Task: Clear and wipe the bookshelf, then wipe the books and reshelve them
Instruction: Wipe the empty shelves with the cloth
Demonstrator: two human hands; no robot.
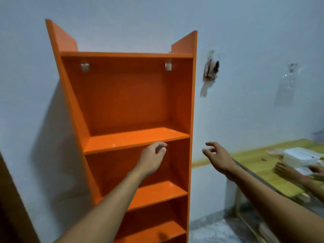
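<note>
An orange bookshelf stands against the pale wall, and all its visible shelves are bare. My left hand hovers in front of the edge of the upper shelf board, fingers loosely curled, holding nothing. My right hand is raised to the right of the shelf's side panel, fingers relaxed and spread, with nothing in it. No books or cloth show on the shelf.
A yellow-topped table stands at the right with a white box on it. Another person's hands rest near that box. Two plastic bags hang on the wall. A dark door edge is at left.
</note>
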